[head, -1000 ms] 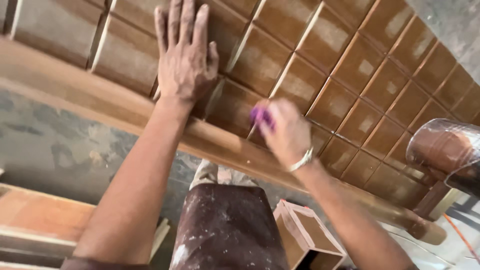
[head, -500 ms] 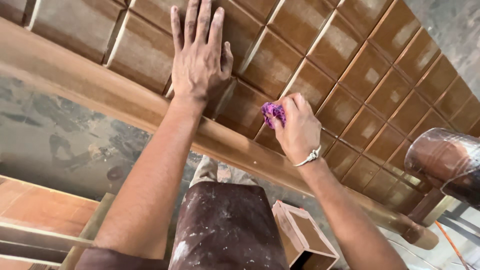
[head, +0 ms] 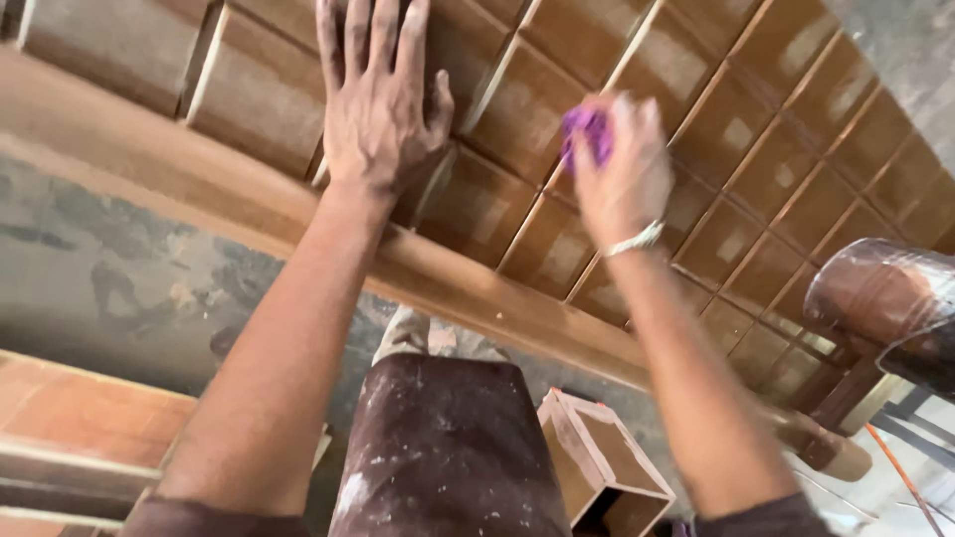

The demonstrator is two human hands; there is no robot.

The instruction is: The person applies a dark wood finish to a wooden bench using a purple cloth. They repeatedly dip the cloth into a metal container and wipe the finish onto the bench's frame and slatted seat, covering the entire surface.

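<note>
Overhead, my left hand (head: 383,109) lay flat, fingers spread, on one brown coffered wood panel (head: 696,129). My right hand (head: 622,164), blurred, had its fingers pinched around one purple pad (head: 587,129) against a recessed square. One long frame rail (head: 249,189) edged the panel nearest me; one small open wooden box (head: 602,467) sat below on the floor.
</note>
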